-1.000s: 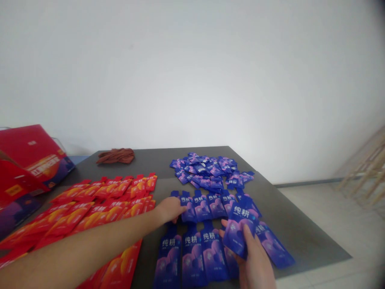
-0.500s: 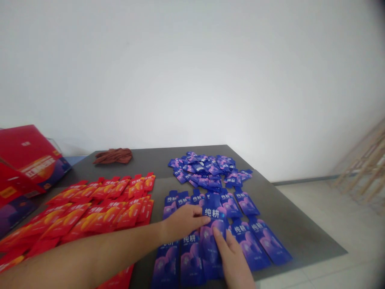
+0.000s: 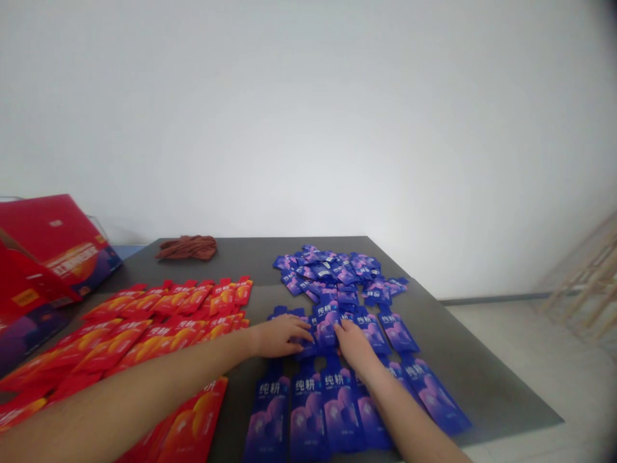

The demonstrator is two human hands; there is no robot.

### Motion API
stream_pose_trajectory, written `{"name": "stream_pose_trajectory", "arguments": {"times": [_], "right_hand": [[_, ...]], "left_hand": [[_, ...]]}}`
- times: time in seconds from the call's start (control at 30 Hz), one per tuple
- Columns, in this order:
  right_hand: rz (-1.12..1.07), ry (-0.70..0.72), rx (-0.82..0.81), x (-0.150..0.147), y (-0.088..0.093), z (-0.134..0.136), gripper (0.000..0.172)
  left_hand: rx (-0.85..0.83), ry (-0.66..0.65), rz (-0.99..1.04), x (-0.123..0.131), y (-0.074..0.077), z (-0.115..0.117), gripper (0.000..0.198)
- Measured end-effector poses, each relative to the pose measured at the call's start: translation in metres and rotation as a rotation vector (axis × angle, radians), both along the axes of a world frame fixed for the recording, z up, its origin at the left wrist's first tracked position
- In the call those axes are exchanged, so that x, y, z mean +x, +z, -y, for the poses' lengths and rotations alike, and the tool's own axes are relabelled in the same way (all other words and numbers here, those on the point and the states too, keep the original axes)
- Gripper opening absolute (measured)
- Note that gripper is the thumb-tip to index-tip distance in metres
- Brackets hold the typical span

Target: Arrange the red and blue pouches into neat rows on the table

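Observation:
Blue-and-purple sachets printed 纯耕 lie in rows on the dark table, spouts pointing away from me. My left hand rests on the upper row with its fingers reaching right. My right hand lies flat on the same row, close to my left fingertips. One sachet sits between the hands, its lower end under or against my right fingers. Neither hand lifts anything. The sachets beneath my palms are hidden. Beyond them lies a loose heap of blue sachets.
Rows of red-orange sachets cover the table's left side, under my left forearm. A red-and-purple carton stands at far left, and a brown cloth lies at the back. The dark table ends at right above a tiled floor. A wooden rack stands there.
The lifted sachet now lies in the upper row, farther from me. My right hand has moved forward onto that row, and my left hand has shifted slightly left and forward.

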State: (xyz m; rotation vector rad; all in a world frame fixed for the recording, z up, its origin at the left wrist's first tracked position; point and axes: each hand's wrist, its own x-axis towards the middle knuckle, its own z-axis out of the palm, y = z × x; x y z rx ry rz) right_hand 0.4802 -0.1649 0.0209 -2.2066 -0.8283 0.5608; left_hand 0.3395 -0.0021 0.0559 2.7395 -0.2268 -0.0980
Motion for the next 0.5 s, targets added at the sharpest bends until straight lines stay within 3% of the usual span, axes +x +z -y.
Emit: {"name": "stream_pose_trajectory", "arguments": {"times": [0.13,0.27,0.5], "right_hand": [[0.179,0.051,-0.140,-0.002,-0.002,-0.005,0.024],[0.330,0.040,-0.270,-0.011,0.003,-0.002,0.028],[0.504,0.038,-0.392,-0.016,0.010,0.008,0.037]], "left_hand": [[-0.003,-0.014,-0.014,0.001,0.002,-0.005,0.032],[0.051,0.000,0.019,0.000,0.000,-0.001,0.051],[0.004,-0.094,0.036,0.000,0.003,0.002,0.046]]}}
